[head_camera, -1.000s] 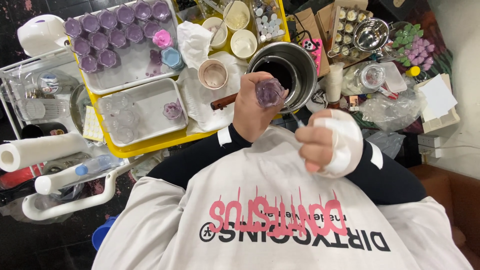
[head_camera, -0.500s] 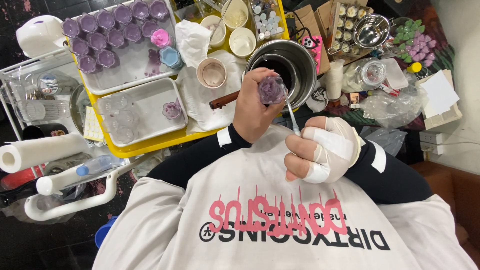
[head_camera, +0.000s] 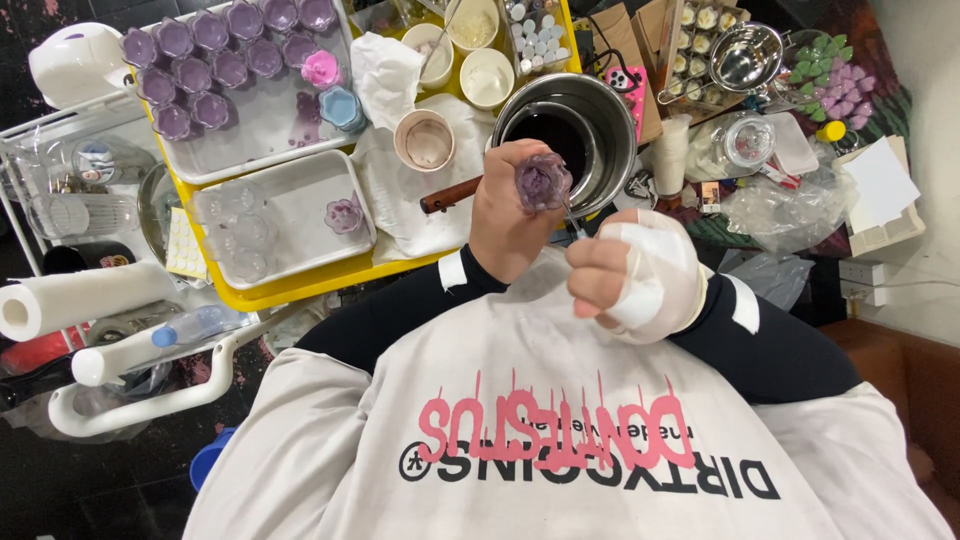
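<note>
Left hand (head_camera: 515, 215) grasps a small purple flower-shaped cup (head_camera: 543, 180), fingers wrapped round its side, holding it just above the rim of the steel pot (head_camera: 600, 110) of dark liquid. Right hand (head_camera: 640, 275), in a white glove, is clenched on a thin metal pick (head_camera: 572, 215) whose tip meets the cup's lower edge. I judge the step in hand to be trimming or cleaning the cup's rim with the pick; the next move calls for a steady left grip, a slow turn of the cup, and light pressure at the tip so the edge does not chip. Beyond the hands, a wooden handle (head_camera: 450, 195) lies on the white cloth (head_camera: 400, 190) beside the pot, and a pale beaker (head_camera: 425, 140) stands near it. Further left on the bench, a yellow tray (head_camera: 300, 285) carries one tray of purple cups (head_camera: 215, 55) and another of clear moulds (head_camera: 235, 225). Nothing stands between hands and pot; the handle lies closest to the working zone.
</note>
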